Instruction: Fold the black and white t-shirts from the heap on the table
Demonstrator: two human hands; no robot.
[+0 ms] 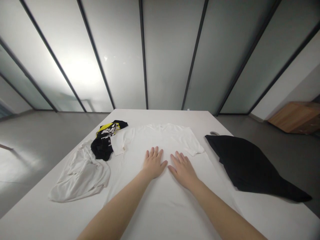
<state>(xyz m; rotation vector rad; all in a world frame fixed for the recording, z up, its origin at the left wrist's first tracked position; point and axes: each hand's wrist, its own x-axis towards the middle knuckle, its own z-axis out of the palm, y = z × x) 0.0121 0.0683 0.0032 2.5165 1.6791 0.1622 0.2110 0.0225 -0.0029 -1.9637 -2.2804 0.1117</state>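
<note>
Two hands reach forward in the head view. The left hand [154, 162] and right hand [182, 170] lie flat and open, fingers spread, holding nothing, close together on a white T-shirt [162, 140] spread out on the table [140, 116].

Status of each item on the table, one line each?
Left hand, open, flat on the T-shirt.
Right hand, open, flat on the T-shirt.
White T-shirt, spread flat, sleeves out.
White garment, crumpled.
Black-and-yellow printed garment, bunched up.
Black cloth, lying loose, not spread out.
</note>
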